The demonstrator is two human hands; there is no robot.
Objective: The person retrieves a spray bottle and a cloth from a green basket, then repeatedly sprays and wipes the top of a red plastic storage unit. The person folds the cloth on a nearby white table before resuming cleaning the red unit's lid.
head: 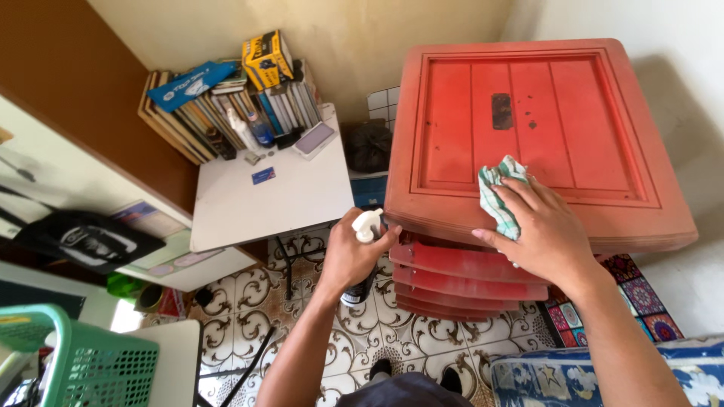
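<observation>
Brightness: bright, even daylight.
Source: seemingly upper right of frame; wall there nearly washed out.
Shadows: soft shadow right of the red cabinet [543, 136].
Glare: mild sheen on the white table [271, 200].
Distortion: wide-angle bending at frame edges.
Focus: sharp centre, corners softer.

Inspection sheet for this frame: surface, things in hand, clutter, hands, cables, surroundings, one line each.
Surface: red plastic table top, uppermost of a stack, with dark marks near its middle.
Things in hand: green-checked cloth pressed on the top's front edge; spray bottle with white trigger head and dark body.
Clutter: books and a yellow box on the white side table; green basket at lower left.
Hands: right hand flat on the cloth; left hand gripping the bottle.
Cables: nothing seen.
Surroundings: patterned floor tiles, plain wall, black bag in the corner.
</observation>
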